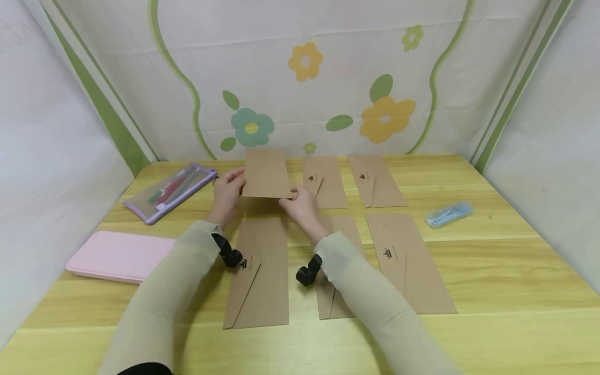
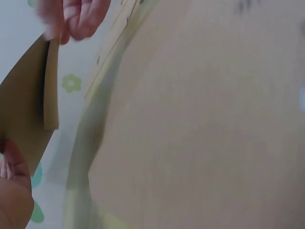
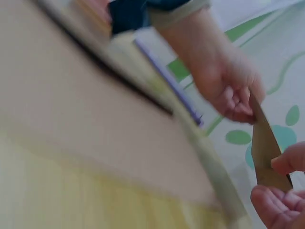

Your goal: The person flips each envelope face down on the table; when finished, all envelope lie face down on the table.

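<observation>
Black crowns, tiny unreadable script on brown envelopes.

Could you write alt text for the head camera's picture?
A person's left hand and right hand hold a brown envelope above a wooden table, where five more envelopes lie. A pouch and pink case sit at left, a small box at right.

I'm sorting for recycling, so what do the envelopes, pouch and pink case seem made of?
Envelopes: probably matte kraft paper, brown with crisp folded flaps. Pouch: likely hazy plastic or mesh, since it's see-through. Pink case: perhaps plastic or faux leather, smooth and even.
</observation>
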Tool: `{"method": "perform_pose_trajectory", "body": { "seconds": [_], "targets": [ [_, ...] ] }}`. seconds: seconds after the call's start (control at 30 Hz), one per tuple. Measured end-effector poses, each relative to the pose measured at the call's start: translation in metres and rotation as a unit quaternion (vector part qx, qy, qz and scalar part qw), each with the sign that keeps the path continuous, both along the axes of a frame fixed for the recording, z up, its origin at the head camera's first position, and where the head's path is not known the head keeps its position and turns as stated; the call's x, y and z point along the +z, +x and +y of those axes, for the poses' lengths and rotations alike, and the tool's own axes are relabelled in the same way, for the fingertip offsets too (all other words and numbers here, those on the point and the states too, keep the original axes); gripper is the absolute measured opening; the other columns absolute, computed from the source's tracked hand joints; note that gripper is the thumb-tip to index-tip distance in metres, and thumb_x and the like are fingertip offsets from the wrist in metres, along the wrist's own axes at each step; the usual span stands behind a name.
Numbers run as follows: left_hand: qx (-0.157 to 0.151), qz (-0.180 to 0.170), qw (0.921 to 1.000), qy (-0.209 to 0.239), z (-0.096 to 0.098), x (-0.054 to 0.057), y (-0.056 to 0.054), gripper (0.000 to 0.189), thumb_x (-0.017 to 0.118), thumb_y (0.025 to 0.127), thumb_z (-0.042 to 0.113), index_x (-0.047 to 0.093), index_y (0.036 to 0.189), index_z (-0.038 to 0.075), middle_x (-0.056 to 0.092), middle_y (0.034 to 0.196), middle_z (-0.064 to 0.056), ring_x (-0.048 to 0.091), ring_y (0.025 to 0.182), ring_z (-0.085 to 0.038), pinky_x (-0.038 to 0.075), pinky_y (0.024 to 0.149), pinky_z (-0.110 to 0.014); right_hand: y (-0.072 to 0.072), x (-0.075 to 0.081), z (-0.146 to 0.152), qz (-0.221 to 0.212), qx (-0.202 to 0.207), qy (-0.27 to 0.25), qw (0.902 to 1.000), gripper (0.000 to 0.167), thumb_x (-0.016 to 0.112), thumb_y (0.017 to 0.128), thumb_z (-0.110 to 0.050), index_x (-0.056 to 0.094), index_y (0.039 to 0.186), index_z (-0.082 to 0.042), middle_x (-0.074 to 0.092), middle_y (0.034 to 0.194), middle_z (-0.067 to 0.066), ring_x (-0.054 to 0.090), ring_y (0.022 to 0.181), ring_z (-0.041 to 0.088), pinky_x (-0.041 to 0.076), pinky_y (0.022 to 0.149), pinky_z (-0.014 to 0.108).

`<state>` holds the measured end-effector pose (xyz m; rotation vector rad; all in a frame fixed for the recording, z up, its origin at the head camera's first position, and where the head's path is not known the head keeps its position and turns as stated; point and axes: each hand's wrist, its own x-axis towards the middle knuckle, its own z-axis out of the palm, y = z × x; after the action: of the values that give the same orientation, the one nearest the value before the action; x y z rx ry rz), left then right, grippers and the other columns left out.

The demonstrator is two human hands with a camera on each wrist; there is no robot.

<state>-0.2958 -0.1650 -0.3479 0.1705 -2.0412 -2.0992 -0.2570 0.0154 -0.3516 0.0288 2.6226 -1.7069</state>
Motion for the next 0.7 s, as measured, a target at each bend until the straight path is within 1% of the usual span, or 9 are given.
{"method": "perform_pose_trajectory", "body": {
  "seconds": [0.03,0.1,0.2,0.27,0.33,0.43,0.5,0.57,0.7],
  "targets": [
    [-0.006,-0.001,0.9999,-0.008,-0.002,-0.001,-0.001,0.037,0.052,0.086,0.002,0.056,0.123,-0.003,0.05,0.064,0.011,0.042,0.058,-0.003,0.034,0.052,-0.014,-0.001,0.0,0.002,0.001,0.011,0.026,0.9996,0.052,0.067,0.081,-0.017,0.051,0.127,0.001,0.064,0.108,0.014,0.062,0.097,0.025,0.051,0.083,0.034],
    [-0.018,-0.006,0.9995,-0.025,-0.006,-0.003,-0.002,0.038,0.052,0.086,0.001,0.056,0.123,-0.005,0.049,0.06,0.012,0.042,0.057,-0.002,0.035,0.052,-0.014,-0.003,-0.002,0.005,-0.007,0.033,0.049,0.9982,0.051,0.069,0.08,-0.017,0.052,0.125,0.001,0.064,0.106,0.014,0.062,0.095,0.024,0.051,0.085,0.035],
    [-0.041,-0.03,0.9973,-0.053,-0.011,-0.008,-0.003,0.039,0.051,0.087,0.0,0.053,0.126,-0.006,0.051,0.063,0.01,0.043,0.058,-0.002,0.038,0.054,-0.014,-0.005,-0.005,0.007,-0.034,0.061,0.046,0.9965,0.054,0.071,0.08,-0.017,0.051,0.127,0.002,0.065,0.101,0.013,0.064,0.086,0.022,0.052,0.082,0.034],
    [-0.058,-0.053,0.9941,-0.074,-0.013,-0.011,-0.005,0.04,0.05,0.089,0.001,0.051,0.128,-0.005,0.056,0.075,0.006,0.047,0.063,-0.002,0.041,0.058,-0.014,-0.007,-0.008,0.009,-0.054,0.069,0.038,0.9955,0.055,0.071,0.081,-0.017,0.05,0.128,0.002,0.066,0.098,0.012,0.065,0.081,0.019,0.053,0.079,0.032],
    [-0.08,-0.074,0.9887,-0.103,-0.016,-0.013,-0.006,0.041,0.049,0.092,0.004,0.048,0.132,-0.002,0.062,0.096,-0.004,0.051,0.075,-0.003,0.044,0.067,-0.015,-0.009,-0.01,0.01,-0.068,0.076,0.034,0.9942,0.055,0.071,0.081,-0.017,0.049,0.129,0.002,0.067,0.095,0.012,0.066,0.077,0.018,0.054,0.076,0.031],
    [-0.102,-0.092,0.9806,-0.139,-0.02,-0.015,-0.008,0.041,0.049,0.094,0.007,0.046,0.134,-0.001,0.054,0.126,-0.015,0.054,0.099,-0.012,0.044,0.085,-0.02,-0.011,-0.012,0.011,-0.074,0.084,0.039,0.9929,0.054,0.071,0.082,-0.016,0.05,0.128,0.002,0.067,0.091,0.011,0.066,0.073,0.017,0.054,0.072,0.028],
    [-0.11,-0.1,0.976,-0.16,-0.022,-0.016,-0.01,0.042,0.049,0.094,0.006,0.044,0.135,-0.001,0.048,0.135,-0.018,0.05,0.111,-0.019,0.041,0.092,-0.024,-0.012,-0.012,0.011,-0.074,0.089,0.034,0.9927,0.052,0.07,0.082,-0.014,0.05,0.127,0.003,0.066,0.088,0.011,0.066,0.071,0.017,0.054,0.069,0.027],
    [-0.114,-0.115,0.9724,-0.168,-0.023,-0.017,-0.01,0.042,0.049,0.093,0.005,0.044,0.135,-0.001,0.047,0.136,-0.019,0.048,0.116,-0.022,0.041,0.092,-0.025,-0.013,-0.012,0.011,-0.078,0.093,0.021,0.9924,0.05,0.069,0.082,-0.012,0.05,0.126,0.003,0.066,0.087,0.012,0.065,0.069,0.016,0.054,0.066,0.025],
    [-0.127,-0.143,0.9648,-0.18,-0.022,-0.017,-0.01,0.044,0.048,0.092,0.001,0.042,0.136,-0.003,0.045,0.137,-0.02,0.049,0.11,-0.022,0.044,0.078,-0.019,-0.017,-0.014,0.011,-0.097,0.097,-0.013,0.9906,0.046,0.068,0.082,-0.006,0.05,0.123,0.005,0.067,0.09,0.014,0.064,0.064,0.014,0.054,0.061,0.022]
  ]
}}
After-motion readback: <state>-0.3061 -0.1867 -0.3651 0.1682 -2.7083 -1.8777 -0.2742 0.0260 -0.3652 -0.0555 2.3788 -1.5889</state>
